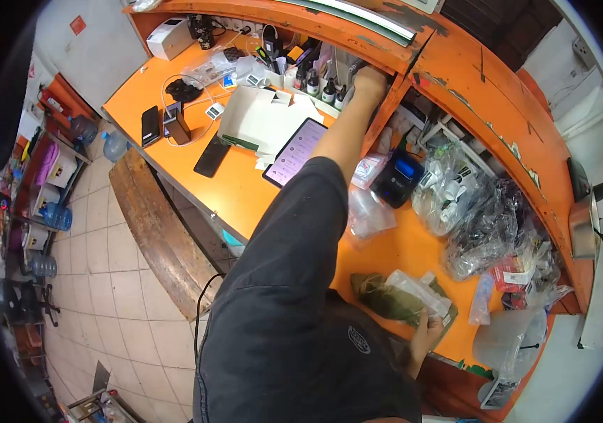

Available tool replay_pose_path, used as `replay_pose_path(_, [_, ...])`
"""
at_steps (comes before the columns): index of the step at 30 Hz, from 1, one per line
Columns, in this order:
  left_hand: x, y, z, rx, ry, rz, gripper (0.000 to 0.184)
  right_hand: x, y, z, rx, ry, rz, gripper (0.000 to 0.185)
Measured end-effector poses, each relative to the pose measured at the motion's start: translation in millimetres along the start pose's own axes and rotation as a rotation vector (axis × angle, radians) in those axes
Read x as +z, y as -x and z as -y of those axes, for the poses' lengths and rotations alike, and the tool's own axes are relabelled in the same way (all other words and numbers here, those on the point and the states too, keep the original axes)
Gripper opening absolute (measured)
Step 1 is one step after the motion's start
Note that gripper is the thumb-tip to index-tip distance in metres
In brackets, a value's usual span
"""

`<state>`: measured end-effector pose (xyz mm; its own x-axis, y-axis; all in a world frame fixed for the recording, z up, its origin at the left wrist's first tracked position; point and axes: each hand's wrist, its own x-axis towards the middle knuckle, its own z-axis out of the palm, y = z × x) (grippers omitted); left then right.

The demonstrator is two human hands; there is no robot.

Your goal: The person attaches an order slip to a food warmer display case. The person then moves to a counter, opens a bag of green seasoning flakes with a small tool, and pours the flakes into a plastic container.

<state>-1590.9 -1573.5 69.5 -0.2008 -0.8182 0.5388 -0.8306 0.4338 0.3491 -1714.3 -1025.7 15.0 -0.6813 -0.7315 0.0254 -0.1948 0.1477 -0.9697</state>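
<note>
Left hand (370,79) half-hidden under the shelf (384,121), grip unclear; right hand (424,334) around a clear plastic case (418,292).

Print on tablet (298,151) and black shirt (358,339) is too blurred to read.

The surface (386,255) is coloured bright orange. Dark grey is seen all over the shirt (266,345), and a pale badge (358,339) is printed on it. The bag (379,295) is coloured mossy green. Light purple is shown on the tablet (298,153), and bright blue on the black card machine (394,185). The floor (107,261) is patterned with pale squares and thin darker lines.
</note>
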Motion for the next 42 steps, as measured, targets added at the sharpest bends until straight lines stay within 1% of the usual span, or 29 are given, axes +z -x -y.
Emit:
replay_pose_path(1, [5.1,-6.5,-1.4,-0.041,-0.055,0.084,0.024,-0.1,-0.1,-1.2,0.003,0.0,-0.004,0.015])
replay_pose_path(4, [24.2,-14.5,9.5,-0.014,0.002,0.124,0.031,6.9,-0.5,2.1,0.041,-0.04,-0.016,0.015])
replay_pose_path(5, [25.7,-15.7,8.3,-0.118,0.086,0.154,0.03,10.3,0.0,3.7,0.061,-0.06,-0.025,0.015])
replay_pose_path(8, [35.0,-18.6,29.7,0.367,-0.078,0.216,0.03,8.3,-2.1,-1.9,0.001,0.099,-0.044,0.014])
replay_pose_path(9, [24.7,-11.8,25.6,0.308,0.0,0.353,0.032,-2.6,-3.0,-11.4,0.033,0.104,-0.016,0.014])
replay_pose_path(10, [-22.5,0.8,19.7,0.243,0.069,0.486,0.034,-9.6,-3.5,-19.1,0.062,0.103,0.018,0.014])
replay_pose_path(12, [-48.4,36.9,49.8,0.485,0.289,0.058,0.038,-8.1,-2.5,-18.5,0.037,-0.029,-0.015,0.014])
replay_pose_path(14, [-106.9,81.1,66.3,0.276,0.317,0.265,0.039,-13.3,-3.0,-23.1,0.016,-0.093,-0.064,0.014])
replay_pose_path(15, [-97.7,102.5,94.0,0.284,0.446,0.175,0.038,-17.3,-3.3,-28.9,0.031,-0.08,-0.06,0.014])
replay_pose_path(18, [-119.0,178.0,99.6,-0.034,0.425,0.332,0.038,-2.3,-4.3,-0.2,0.038,-0.089,-0.072,0.014])
replay_pose_path(19, [-111.0,204.3,90.9,-0.057,0.592,0.377,0.038,0.2,-3.1,-0.9,0.04,-0.059,-0.06,0.016])
replay_pose_path(20, [-111.6,224.7,71.8,0.11,0.619,0.468,0.042,-1.0,-2.7,-5.3,0.045,-0.024,-0.084,0.017])
replay_pose_path(21, [-125.8,243.7,35.0,-0.045,0.814,0.728,0.052,-2.9,1.2,-11.7,0.24,0.036,-0.043,0.018])
replay_pose_path(22, [-116.2,264.3,21.1,0.255,0.898,0.794,0.068,4.0,2.1,-7.5,0.154,0.168,-0.11,0.022])
replay_pose_path(23, [-117.4,284.0,-6.7,0.257,0.967,0.946,0.082,6.0,5.5,-33.0,0.103,0.097,-0.101,0.024])
replay_pose_path(24, [-119.5,298.9,-34.9,0.367,1.04,1.051,0.096,9.7,4.2,-26.0,-0.005,0.085,-0.131,0.024])
replay_pose_path(25, [-116.3,311.0,-58.8,0.375,1.115,1.203,0.102,11.7,4.3,-18.8,-0.113,0.077,-0.159,0.025])
replay_pose_path(26, [-117.1,322.9,-85.0,0.447,1.129,1.214,0.103,10.2,9.1,-1.4,-0.151,0.02,-0.224,0.019])
replay_pose_path(27, [-79.1,346.6,-74.3,0.439,1.032,1.13,0.084,12.7,4.7,-15.9,-0.41,0.093,-0.332,0.02])
replay_pose_path(29, [-79.2,356.2,-104.9,0.042,0.897,1.178,0.06,8.7,23.1,-1.3,-0.299,0.225,-0.389,0.022])
replay_pose_path(30, [-82.8,360.8,-119.0,0.094,0.97,1.099,0.053,4.5,34.5,4.8,-0.226,0.294,-0.409,0.024])
replay_pose_path(32, [-94.1,364.9,-133.2,0.136,1.117,0.918,0.042,-3.2,60.8,1.0,-0.212,0.24,-0.514,0.024])
replay_pose_path(33, [-92.8,364.1,-138.7,0.087,1.15,0.908,0.041,-8.0,73.7,-3.6,-0.206,0.213,-0.553,0.024])
replay_pose_path(35, [-89.4,364.3,-144.4,-0.029,1.207,0.887,0.04,-22.7,106.2,-19.8,0.045,0.239,-0.623,0.022])
replay_pose_path(36, [-68.4,349.6,-135.6,0.228,1.116,0.863,0.038,-29.3,122.8,-30.7,0.171,0.242,-0.645,0.022])
replay_pose_path(38, [-62.7,330.6,-145.2,0.398,1.123,0.795,0.036,-37.3,155.9,-56.2,0.295,0.373,-0.787,0.02])
replay_pose_path(40, [-119.5,326.1,-186.3,0.371,1.08,0.68,0.036,-38.6,189.2,-65.8,0.316,0.362,-1.009,0.021])
replay_pose_path(41, [-148.1,328.6,-208.2,0.274,1.079,0.654,0.037,-40.7,202.7,-69.3,0.291,0.314,-1.071,0.023])
replay_pose_path(42, [-147.6,316.6,-217.5,0.418,1.065,0.602,0.039,-44.3,215.4,-71.2,0.266,0.266,-1.132,0.025])
